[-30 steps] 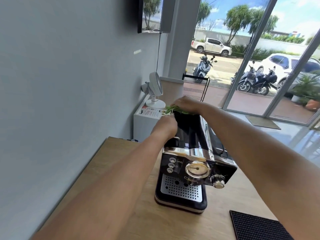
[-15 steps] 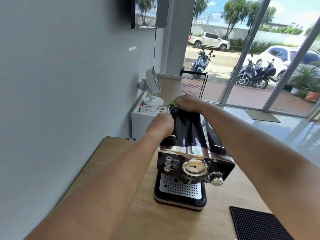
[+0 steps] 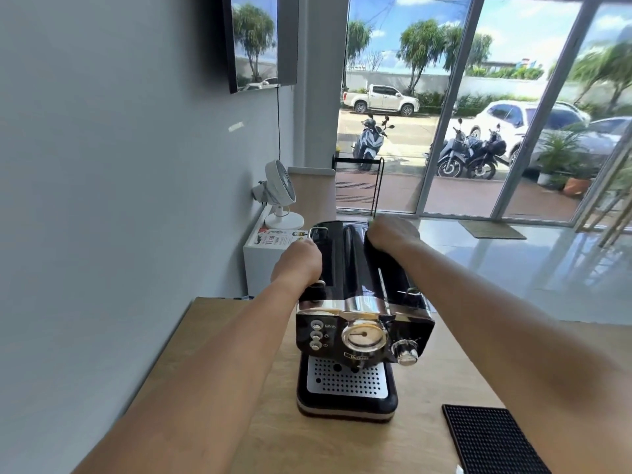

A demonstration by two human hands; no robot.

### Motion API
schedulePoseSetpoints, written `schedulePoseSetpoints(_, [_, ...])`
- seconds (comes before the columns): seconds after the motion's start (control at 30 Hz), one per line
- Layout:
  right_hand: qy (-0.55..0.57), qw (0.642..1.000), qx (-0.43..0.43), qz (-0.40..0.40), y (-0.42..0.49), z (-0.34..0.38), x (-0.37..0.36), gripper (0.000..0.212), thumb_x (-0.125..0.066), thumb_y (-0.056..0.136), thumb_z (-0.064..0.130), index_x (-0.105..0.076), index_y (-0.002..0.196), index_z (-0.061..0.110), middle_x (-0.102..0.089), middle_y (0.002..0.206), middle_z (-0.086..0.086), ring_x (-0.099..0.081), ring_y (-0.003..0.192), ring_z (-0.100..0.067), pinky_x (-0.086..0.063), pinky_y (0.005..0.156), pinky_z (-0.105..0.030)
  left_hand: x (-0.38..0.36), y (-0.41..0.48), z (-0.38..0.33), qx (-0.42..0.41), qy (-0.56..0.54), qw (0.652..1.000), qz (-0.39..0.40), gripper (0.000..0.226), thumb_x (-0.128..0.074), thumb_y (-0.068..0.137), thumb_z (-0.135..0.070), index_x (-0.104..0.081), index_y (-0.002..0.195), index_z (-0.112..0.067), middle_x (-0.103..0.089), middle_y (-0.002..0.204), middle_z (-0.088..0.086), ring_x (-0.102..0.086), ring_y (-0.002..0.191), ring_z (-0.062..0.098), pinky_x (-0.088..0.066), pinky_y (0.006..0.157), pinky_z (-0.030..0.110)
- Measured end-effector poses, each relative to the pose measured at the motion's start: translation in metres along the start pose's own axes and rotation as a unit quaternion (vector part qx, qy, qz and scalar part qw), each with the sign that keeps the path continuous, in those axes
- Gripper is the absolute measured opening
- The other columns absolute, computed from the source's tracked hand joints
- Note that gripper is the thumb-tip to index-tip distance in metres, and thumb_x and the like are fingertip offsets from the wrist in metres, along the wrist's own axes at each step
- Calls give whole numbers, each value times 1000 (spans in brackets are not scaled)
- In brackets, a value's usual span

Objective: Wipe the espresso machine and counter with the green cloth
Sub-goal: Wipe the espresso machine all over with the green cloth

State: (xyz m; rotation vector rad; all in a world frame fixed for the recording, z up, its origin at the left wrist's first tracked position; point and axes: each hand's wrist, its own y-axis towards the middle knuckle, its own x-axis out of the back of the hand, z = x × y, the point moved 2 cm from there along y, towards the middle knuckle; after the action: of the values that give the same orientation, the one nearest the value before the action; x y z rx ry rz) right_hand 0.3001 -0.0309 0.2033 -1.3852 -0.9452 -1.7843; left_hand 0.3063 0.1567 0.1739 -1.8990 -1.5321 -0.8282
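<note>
The black and chrome espresso machine (image 3: 355, 268) stands on the wooden counter (image 3: 424, 381), its gauge and knobs facing me. My left hand (image 3: 297, 261) grips the machine's top left edge with curled fingers. At the top's rear right corner, my right hand (image 3: 393, 234) has its fingers bent over the far edge. The green cloth (image 3: 371, 219) is under that hand, and only a thin green sliver shows beside the knuckles.
A black rubber mat (image 3: 489, 439) lies at the counter's near right. Behind the machine stand a white cabinet (image 3: 254, 265) with a small white fan (image 3: 278, 193) and a black rack (image 3: 357, 186). The grey wall runs close along the left.
My right hand has slid the cloth from the rear left of the machine's top across to the rear right corner, and less green shows. My left hand stays on the left edge.
</note>
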Motion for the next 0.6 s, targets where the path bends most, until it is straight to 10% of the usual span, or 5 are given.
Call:
schedulePoseSetpoints(0.23, [59, 968, 245, 13, -35, 6, 13, 43, -35, 104, 21, -46, 145, 31, -43, 154, 2, -43, 138, -25, -34, 110, -35, 2, -1, -3, -8, 1, 1000, 3, 37, -24, 93, -1, -52, 117, -5, -54, 127, 17, -52, 114, 33, -41, 89, 36])
schedulePoseSetpoints(0.6, [0, 973, 224, 53, -126, 4, 20, 49, -32, 104, 25, -32, 152, 34, -17, 163, 12, -26, 148, -17, -27, 116, -35, 4, -3, -4, -17, -17, 1000, 6, 38, -22, 97, -8, -51, 122, -5, -52, 132, 18, -50, 119, 34, -39, 95, 37])
